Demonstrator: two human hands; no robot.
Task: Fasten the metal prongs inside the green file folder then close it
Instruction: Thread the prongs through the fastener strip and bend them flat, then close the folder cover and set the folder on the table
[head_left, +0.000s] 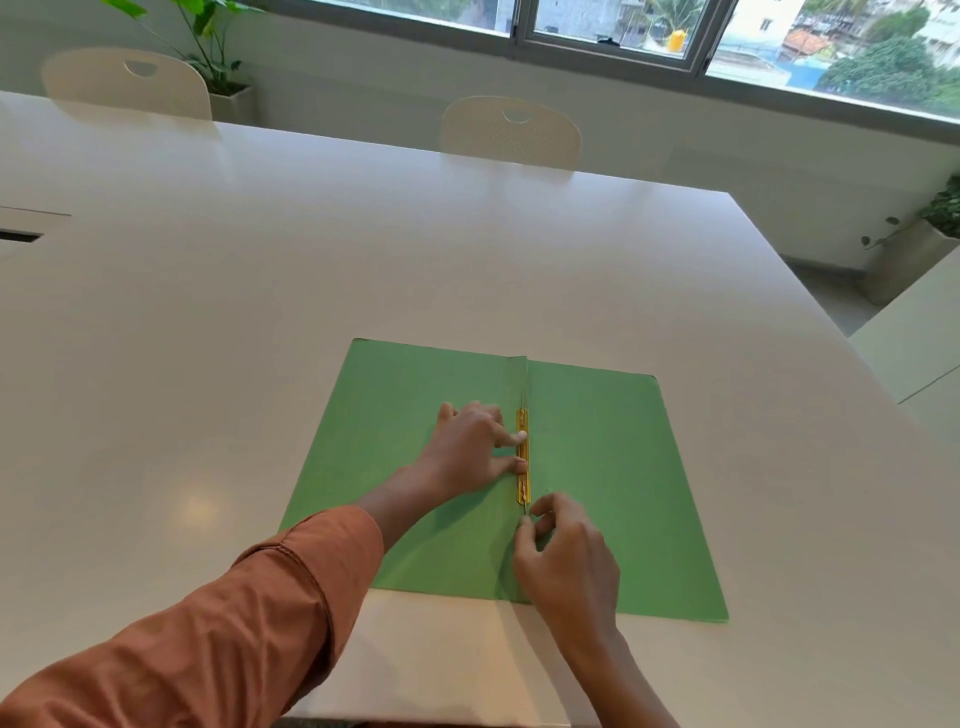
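The green file folder (613, 478) lies open and flat on the white table (363, 249), near the front edge. Along its centre fold runs a gold metal fastener bar (522, 457) with thin prongs reaching beyond both ends. My left hand (475, 449) rests on the left flap, two fingertips pressing the bar's middle. My right hand (563, 561) sits at the fold below the bar, thumb and forefinger pinched on the lower prong's tip (525, 514). The upper prong (522, 397) lies along the fold.
Two white chairs (511, 132) (130, 80) stand at the table's far side, below a window. Potted plants stand at the back left (218, 67) and on the right (930, 234). A second white surface (919, 343) adjoins on the right. A cable slot (18, 236) sits at the left.
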